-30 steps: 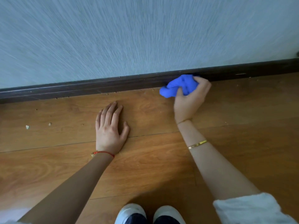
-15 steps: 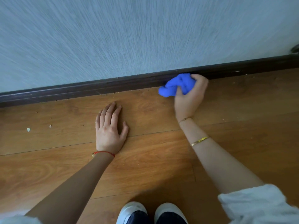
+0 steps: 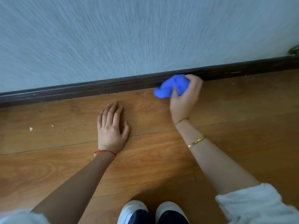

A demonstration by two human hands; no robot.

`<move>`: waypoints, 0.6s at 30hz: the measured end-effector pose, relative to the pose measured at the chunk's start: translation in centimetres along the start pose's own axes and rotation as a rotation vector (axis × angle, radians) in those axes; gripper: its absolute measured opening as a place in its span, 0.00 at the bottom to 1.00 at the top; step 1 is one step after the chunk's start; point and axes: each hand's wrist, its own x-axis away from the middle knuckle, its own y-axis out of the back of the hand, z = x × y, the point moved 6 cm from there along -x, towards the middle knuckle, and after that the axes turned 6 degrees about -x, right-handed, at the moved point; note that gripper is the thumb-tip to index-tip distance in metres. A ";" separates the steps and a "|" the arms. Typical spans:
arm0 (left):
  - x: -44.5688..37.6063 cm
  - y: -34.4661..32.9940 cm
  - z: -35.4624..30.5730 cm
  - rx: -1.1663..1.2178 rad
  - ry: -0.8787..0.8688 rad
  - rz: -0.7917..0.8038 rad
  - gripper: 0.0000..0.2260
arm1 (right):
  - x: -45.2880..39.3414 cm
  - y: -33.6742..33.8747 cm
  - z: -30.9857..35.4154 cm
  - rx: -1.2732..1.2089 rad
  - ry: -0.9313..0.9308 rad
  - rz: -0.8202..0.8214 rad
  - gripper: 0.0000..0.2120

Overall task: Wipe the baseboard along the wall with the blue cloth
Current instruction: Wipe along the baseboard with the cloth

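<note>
A dark brown baseboard (image 3: 100, 89) runs along the foot of the pale textured wall, rising toward the right. My right hand (image 3: 186, 97) grips a bunched blue cloth (image 3: 171, 86) and holds it against the baseboard right of centre. The cloth's lower end touches the wooden floor. My left hand (image 3: 111, 128) rests flat on the floor, fingers straight and pointing at the wall, a little short of the baseboard.
Crumbs and small pale chips (image 3: 31, 128) lie on the wooden floor (image 3: 64, 159) near the baseboard, mostly at the left. A grey metal object (image 3: 294, 50) shows at the right edge above the baseboard. My white shoes (image 3: 152, 210) are at the bottom.
My right hand and the blue cloth have stayed at about the same stretch of baseboard. The view has drifted, so the baseboard's right end sits lower. My left hand has not moved.
</note>
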 end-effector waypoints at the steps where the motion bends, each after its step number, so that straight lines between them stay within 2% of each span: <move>1: 0.0 0.0 0.0 0.000 -0.006 -0.003 0.23 | 1.1 -1.3 0.8 -0.014 0.026 0.074 0.18; 2: 0.1 0.0 0.0 0.000 -0.012 -0.005 0.23 | 1.6 -2.1 1.3 -0.021 0.036 0.120 0.18; 4: 0.1 0.0 0.2 -0.002 -0.019 -0.004 0.23 | 1.2 -1.9 1.0 -0.033 0.016 0.111 0.18; 8: 0.2 0.0 0.2 0.006 -0.013 0.001 0.23 | -2.7 4.4 -3.4 0.021 -0.145 -0.204 0.19; 10: 0.1 0.0 0.2 0.003 -0.013 -0.001 0.23 | -4.2 6.4 -4.9 0.024 -0.211 -0.291 0.19; 12: 0.1 -0.1 0.2 0.002 -0.012 0.001 0.23 | -4.3 6.0 -4.3 0.032 -0.179 -0.267 0.18; 15: 0.1 -0.4 0.1 -0.005 0.000 0.011 0.23 | -1.8 2.4 -1.5 0.026 -0.019 -0.084 0.18; 18: 0.1 -0.3 0.1 -0.019 -0.010 0.002 0.23 | 0.6 -0.9 0.4 -0.016 0.017 0.072 0.15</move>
